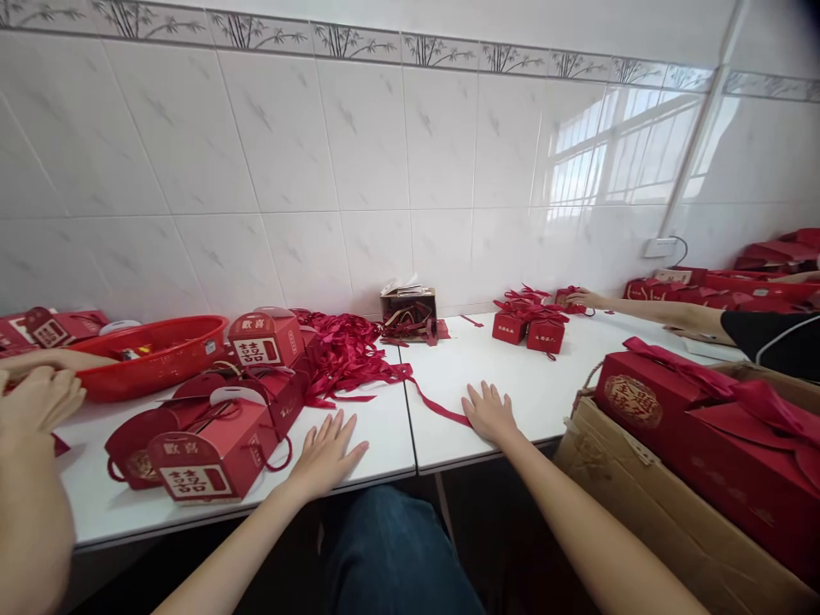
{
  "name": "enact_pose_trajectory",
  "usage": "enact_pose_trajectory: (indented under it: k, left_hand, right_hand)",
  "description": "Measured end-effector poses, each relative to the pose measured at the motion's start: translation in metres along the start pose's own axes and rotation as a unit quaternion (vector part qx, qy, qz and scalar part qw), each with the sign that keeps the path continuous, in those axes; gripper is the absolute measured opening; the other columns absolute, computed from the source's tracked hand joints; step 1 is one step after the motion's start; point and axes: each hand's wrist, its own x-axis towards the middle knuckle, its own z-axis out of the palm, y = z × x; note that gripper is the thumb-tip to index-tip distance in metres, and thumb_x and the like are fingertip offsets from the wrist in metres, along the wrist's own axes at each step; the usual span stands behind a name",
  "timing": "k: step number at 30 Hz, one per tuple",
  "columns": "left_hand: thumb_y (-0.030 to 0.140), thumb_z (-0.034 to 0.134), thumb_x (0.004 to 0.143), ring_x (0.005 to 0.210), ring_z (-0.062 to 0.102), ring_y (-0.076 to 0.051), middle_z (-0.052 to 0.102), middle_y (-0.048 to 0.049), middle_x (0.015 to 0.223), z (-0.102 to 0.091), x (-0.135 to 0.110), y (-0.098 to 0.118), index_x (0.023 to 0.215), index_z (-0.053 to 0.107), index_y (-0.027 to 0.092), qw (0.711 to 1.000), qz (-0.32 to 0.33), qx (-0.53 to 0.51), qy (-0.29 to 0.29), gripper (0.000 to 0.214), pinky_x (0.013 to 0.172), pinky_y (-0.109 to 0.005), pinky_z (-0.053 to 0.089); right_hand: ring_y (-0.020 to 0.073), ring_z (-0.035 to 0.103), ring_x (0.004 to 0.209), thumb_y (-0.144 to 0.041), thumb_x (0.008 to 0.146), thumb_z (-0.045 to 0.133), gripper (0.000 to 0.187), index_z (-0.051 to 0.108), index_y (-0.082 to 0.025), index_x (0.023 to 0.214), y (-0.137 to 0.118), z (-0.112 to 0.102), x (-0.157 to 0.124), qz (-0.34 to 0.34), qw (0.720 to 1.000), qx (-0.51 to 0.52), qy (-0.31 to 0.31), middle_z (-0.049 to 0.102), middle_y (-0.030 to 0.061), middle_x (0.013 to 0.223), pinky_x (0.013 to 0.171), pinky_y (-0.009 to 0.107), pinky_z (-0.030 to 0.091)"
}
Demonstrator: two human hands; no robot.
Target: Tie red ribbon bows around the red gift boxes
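On the white table [359, 444], both hands lie flat, palms down, fingers spread, and they hold nothing. The left hand [328, 457] rests just beside a red gift box [211, 457] with a white handle, near enough to reach it. The right hand [490, 414] lies by the end of a loose ribbon [436, 403] that runs from the ribbon pile [349, 350]; whether it touches, I cannot tell. Both forearms stretch forward from the body, nearly straight. Small tied boxes [529, 329] stand well apart at the wall (another person's hand [582, 299] reaches there). A red basket [150, 350] stands at the left, and a carton [647, 495] with big red boxes at the right.
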Motion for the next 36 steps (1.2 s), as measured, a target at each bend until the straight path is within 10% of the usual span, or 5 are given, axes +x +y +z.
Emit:
enact_pose_trajectory:
  k: [36]
  left_hand:
    - [0.077,0.017,0.076,0.142,0.004,-0.033,0.006,-0.0079,0.155,0.001,-0.014,0.014,0.147,0.016,0.021,0.999,-0.041,-0.021,-0.023,0.091,0.111,-0.055,0.007]
  right_hand:
    - [0.0264,-0.005,0.142,-0.062,0.088,0.01,0.069,0.011,-0.028,0.148,0.009,-0.021,-0.043,-0.02,0.987,-0.031,-0.159,-0.003,0.0019,0.156,0.111,0.054,0.002]
